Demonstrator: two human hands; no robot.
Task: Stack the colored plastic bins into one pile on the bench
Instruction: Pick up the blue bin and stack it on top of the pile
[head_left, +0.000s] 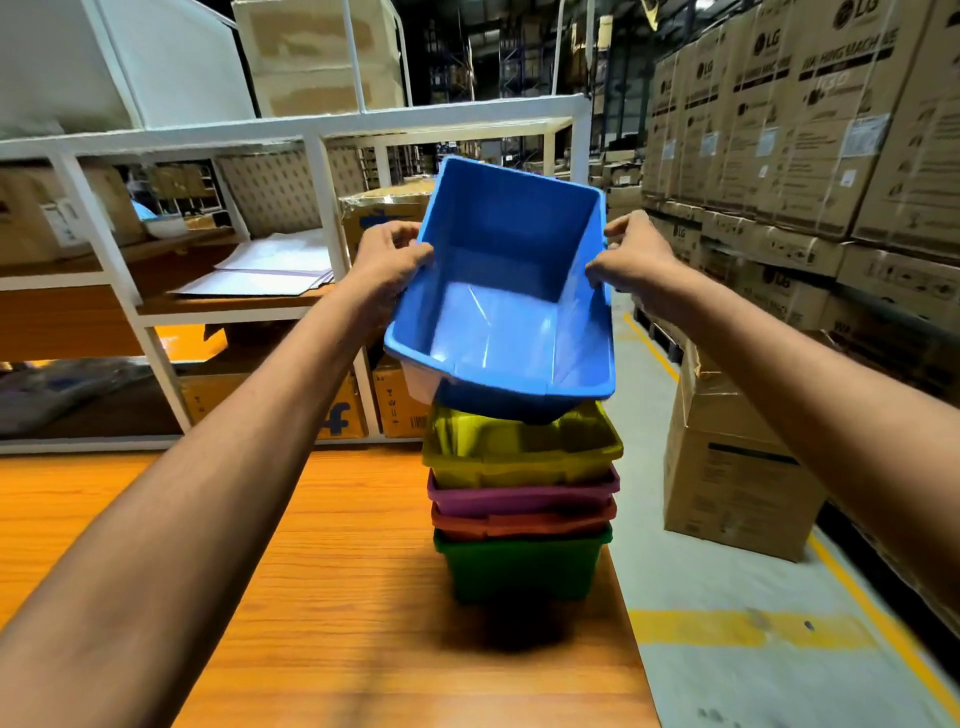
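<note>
I have the bench (322, 597) running under me, and the pile stands close to its right edge, with the floor just past it. That edge is my biggest worry: a hard push down or a sideways shove on the pile could walk it toward the drop.

The pile is 4 bins nested: a green bin (522, 569) at the bottom on the bench, an orange bin (522, 524) and a purple bin (522, 498) showing only as rims, and a yellow bin (522, 451) on top with its mouth open.

The blue bin (506, 306) is in the air above the yellow bin, mouth tilted toward me, its near low corner dipping to the yellow rim; I cannot tell whether it touches. It looks skewed against the pile, so I judge it could catch corner-first on the rim and jam instead of dropping in. A pale patch shows at its lower left; I cannot tell what it is.

My left hand (387, 267) has its fingers (410, 236) clamped over the left rim, and my right hand (631, 260) grips the right rim the same way. Both holds are pinches on a thin lip, so a snag could twist the bin loose from 1 side
</note>
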